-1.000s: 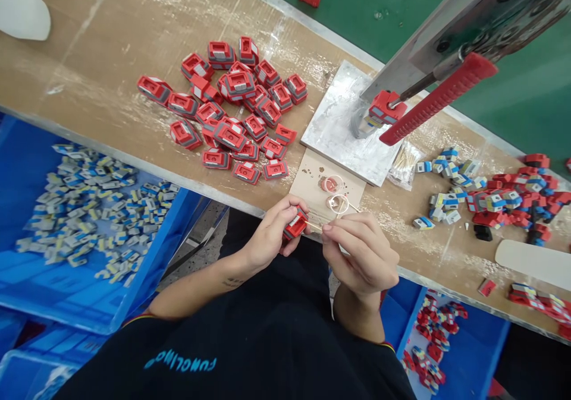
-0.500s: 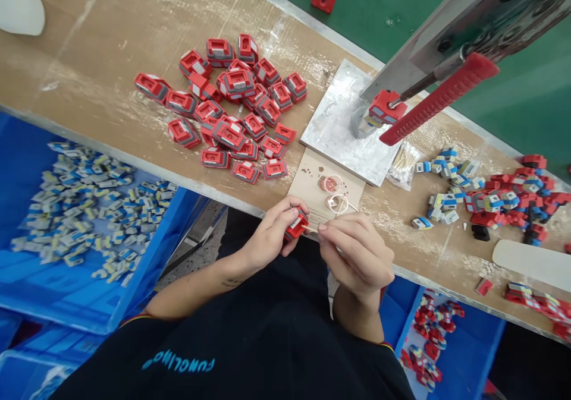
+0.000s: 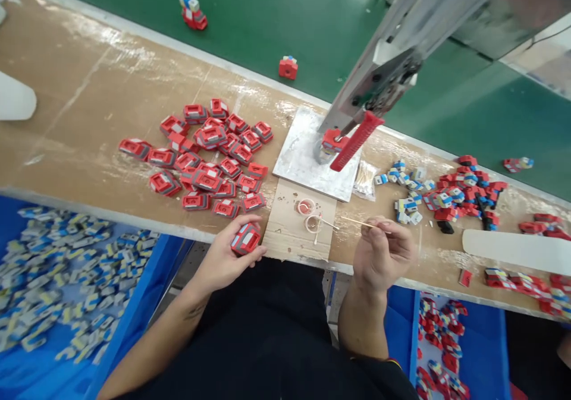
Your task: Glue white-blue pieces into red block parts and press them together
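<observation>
My left hand (image 3: 227, 254) is closed around a red and grey plastic toy part (image 3: 245, 239) at the front edge of the bench. In my right hand (image 3: 384, 251), pinched between thumb and fingers, is a thin wooden stick (image 3: 359, 221) pointing left. Between the hands lies a piece of cardboard (image 3: 279, 233) bearing two small round cups. One cup (image 3: 306, 207) has red in it; a cotton swab (image 3: 329, 224) leans on the other cup (image 3: 313, 224). Left of the cardboard is a pile of similar red parts (image 3: 209, 179).
A press with a red handle (image 3: 357, 141) stands on a metal plate (image 3: 294, 156), a red piece under it. Right are a bag of swabs (image 3: 366, 180) and heaped red and blue-white parts (image 3: 468, 189). Blue bins (image 3: 147, 281) sit below; a green belt (image 3: 250, 25) runs behind.
My hands have moved apart; the left has gone left with the toy part, the right has lifted the stick away to the right. The camera view has shifted, showing more belt.
</observation>
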{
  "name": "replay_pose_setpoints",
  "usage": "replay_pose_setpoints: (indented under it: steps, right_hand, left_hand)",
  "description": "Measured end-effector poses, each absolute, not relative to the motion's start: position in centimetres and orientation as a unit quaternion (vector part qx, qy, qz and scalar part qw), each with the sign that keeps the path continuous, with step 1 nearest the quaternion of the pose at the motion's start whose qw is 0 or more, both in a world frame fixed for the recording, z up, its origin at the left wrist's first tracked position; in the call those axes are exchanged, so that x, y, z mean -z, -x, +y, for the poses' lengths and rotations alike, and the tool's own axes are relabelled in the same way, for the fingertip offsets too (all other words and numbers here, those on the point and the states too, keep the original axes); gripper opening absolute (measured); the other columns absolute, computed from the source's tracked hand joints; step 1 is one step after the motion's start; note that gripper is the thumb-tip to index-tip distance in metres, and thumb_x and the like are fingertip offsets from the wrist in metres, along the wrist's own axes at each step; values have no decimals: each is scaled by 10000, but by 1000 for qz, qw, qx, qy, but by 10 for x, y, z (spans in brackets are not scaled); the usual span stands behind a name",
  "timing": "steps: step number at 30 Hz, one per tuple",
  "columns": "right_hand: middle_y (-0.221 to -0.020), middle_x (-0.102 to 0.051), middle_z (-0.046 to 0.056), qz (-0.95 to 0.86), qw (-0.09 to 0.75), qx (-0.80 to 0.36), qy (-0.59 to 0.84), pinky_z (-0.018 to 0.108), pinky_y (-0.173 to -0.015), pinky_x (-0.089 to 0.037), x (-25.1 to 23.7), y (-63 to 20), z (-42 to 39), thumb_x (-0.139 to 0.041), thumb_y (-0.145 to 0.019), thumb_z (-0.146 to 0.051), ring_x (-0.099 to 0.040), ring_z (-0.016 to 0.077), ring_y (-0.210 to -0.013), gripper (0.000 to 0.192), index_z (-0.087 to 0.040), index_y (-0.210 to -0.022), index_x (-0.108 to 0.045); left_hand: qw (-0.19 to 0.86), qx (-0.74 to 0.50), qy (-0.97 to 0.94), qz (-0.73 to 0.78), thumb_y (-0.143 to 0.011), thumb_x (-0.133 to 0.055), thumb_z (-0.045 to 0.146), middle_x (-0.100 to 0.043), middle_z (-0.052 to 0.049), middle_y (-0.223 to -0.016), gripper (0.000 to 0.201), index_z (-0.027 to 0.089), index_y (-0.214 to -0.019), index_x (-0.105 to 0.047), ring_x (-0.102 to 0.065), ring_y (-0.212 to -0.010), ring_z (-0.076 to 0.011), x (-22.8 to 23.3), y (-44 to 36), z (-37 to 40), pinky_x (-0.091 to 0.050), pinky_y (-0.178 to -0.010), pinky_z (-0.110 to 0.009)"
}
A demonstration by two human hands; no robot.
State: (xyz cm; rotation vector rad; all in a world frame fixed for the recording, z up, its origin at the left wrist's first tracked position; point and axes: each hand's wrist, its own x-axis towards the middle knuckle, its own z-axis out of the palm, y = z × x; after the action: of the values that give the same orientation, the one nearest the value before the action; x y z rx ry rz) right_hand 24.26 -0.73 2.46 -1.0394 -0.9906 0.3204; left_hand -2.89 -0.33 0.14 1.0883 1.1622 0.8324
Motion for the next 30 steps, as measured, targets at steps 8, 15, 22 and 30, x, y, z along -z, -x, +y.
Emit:
replay_pose_setpoints:
  steps: [8, 15, 22, 30]
  right_hand:
    - [-761, -728, -13, -411, 758, -177, 475, 227, -563, -511, -24, -240, -10, -864, -875, -290, -691, 128, -670, 117, -240, -886, -759]
    - [-703, -712, -31, -322, 778, -256, 474, 238, -577, -477, -39, -239, -14, -958, -787, -391, -616, 116, -631, 199, -282, -810, -794]
    - [-640, -672, -36, -288, 782, -290, 471, 241, -539, -435, -42, -240, -15, -992, -722, -437, -544, 112, -574, 263, -284, -748, -780]
    - [-668, -672, -45, -274, 790, -341, 430, 233, -527, -418, -40, -244, -17, -991, -732, -413, -503, 97, -561, 238, -308, -790, -785]
  left_hand:
    - [312, -383, -733, 468, -901, -831, 425, -760, -125, -1214, 345, 251, -1175, -718, -757, -1078, -312, 32, 34, -2, -636, -950, -439]
    - [96, -381, -811, 433, -1004, -741, 364, -765, -86, -1007, 346, 206, -1308, -689, -733, -902, -251, 38, 32, 8, -606, -869, -377]
    - [116, -401, -777, 472, -972, -792, 315, -798, -104, -1149, 586, 196, -1484, -533, -774, -1009, -265, 44, 32, 2, -627, -893, -377]
    - [10, -426, -764, 484, -916, -840, 272, -753, -141, -1150, 556, 177, -1409, -602, -760, -1037, -280, 41, 28, 5, -640, -864, -378]
